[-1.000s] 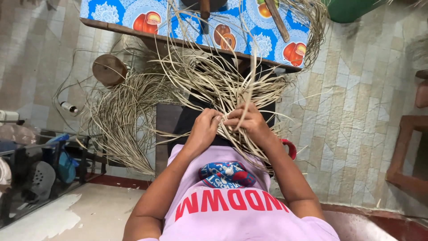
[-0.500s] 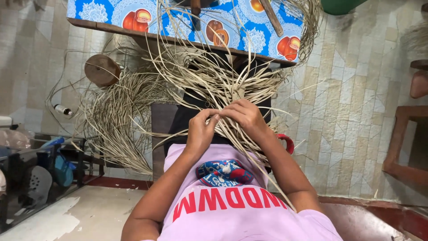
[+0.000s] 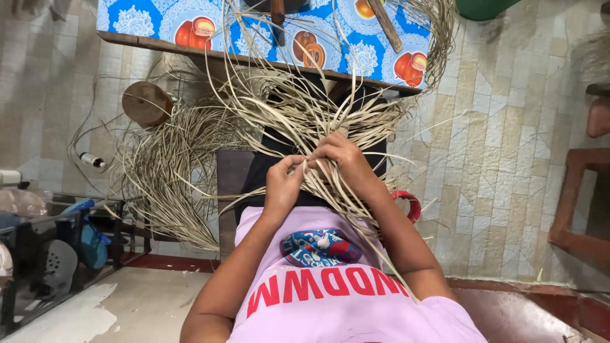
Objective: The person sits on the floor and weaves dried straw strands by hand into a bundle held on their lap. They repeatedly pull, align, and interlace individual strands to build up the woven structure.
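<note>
— Dry straw strips (image 3: 298, 114), pale and flat: is that what both hands are in?

— Yes. Left hand (image 3: 283, 184) has its fingers curled shut, pinching a few strips at the fingertips. Right hand (image 3: 343, 162) lies just beside it, touching it, fingers bent and closed over the bundle where the strips cross.

— Where does the bundle sit?

— Over the lap, on dark trousers (image 3: 273, 155), above a pink shirt (image 3: 337, 298). From the hands the strips fan upward and out to both sides, and some reach the edge of the table (image 3: 254, 60).

— What covers that table?

— Blue patterned cloth (image 3: 146, 19) with fruit pictures. A wooden stick (image 3: 385, 24) lies on it.

— And on the floor?

— Beige tiles (image 3: 495, 140), with a loose heap of strips (image 3: 171, 159) to the left. A round wooden block (image 3: 146, 103) sits by that heap. A red ring-shaped thing (image 3: 410, 203) shows beside the right forearm; what it is, I cannot tell.
</note>
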